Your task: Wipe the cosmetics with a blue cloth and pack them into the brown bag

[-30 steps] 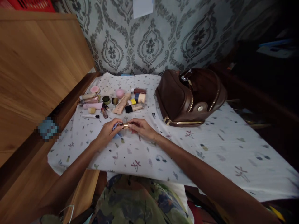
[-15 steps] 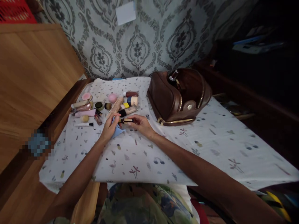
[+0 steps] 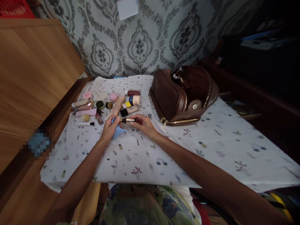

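Note:
Between my hands, above the patterned white cloth, is a slim black-and-gold cosmetic tube (image 3: 127,120), held level. My right hand (image 3: 144,125) pinches its right end. My left hand (image 3: 109,127) is closed around a light blue cloth (image 3: 119,133) and meets the tube's left end; the cloth hangs below the fingers. Just beyond my hands lie a beige tube (image 3: 117,106), a black-capped foundation bottle (image 3: 131,110) and a navy-and-beige jar (image 3: 134,100). Left of my left hand are a small lipstick-like tube (image 3: 99,119) and a white pen-like item with a black tip (image 3: 84,124).
A brown leather bag (image 3: 167,95) stands unzipped at the back right, a shiny tube (image 3: 178,72) poking out. More cosmetics, including a pink sponge (image 3: 113,97) and pink compact (image 3: 87,95), lie at the left. A wooden panel (image 3: 39,62) borders the left side.
The view has shifted slightly. My hands keep their hold on the tube and blue cloth; a little more of the tube's gold part shows by my right fingers.

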Action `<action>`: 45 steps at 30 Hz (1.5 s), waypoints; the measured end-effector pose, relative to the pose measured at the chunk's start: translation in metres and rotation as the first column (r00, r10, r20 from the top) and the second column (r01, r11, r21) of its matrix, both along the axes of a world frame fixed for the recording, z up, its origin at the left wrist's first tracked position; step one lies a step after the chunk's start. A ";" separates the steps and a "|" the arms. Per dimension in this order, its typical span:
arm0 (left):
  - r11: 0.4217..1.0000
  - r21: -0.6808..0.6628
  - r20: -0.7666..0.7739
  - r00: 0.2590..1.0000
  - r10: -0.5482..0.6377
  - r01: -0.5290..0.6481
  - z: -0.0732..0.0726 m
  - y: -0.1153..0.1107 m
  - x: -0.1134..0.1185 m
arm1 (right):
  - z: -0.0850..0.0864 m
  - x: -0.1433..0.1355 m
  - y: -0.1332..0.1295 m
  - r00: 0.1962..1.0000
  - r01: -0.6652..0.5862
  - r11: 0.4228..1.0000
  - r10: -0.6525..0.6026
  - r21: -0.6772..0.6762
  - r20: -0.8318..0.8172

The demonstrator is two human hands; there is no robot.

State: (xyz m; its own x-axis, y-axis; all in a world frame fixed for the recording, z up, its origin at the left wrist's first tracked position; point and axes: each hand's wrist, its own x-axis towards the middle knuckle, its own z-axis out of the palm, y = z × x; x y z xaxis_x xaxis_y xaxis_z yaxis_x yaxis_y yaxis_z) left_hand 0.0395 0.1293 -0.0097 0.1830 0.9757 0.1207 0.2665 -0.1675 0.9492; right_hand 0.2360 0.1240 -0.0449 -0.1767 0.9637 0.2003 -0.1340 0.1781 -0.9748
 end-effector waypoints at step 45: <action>1.000 -0.003 0.096 0.995 -0.002 0.002 -0.007 0.000 -0.005 | 0.010 0.001 -0.008 0.982 -0.022 1.000 0.018 0.016 0.187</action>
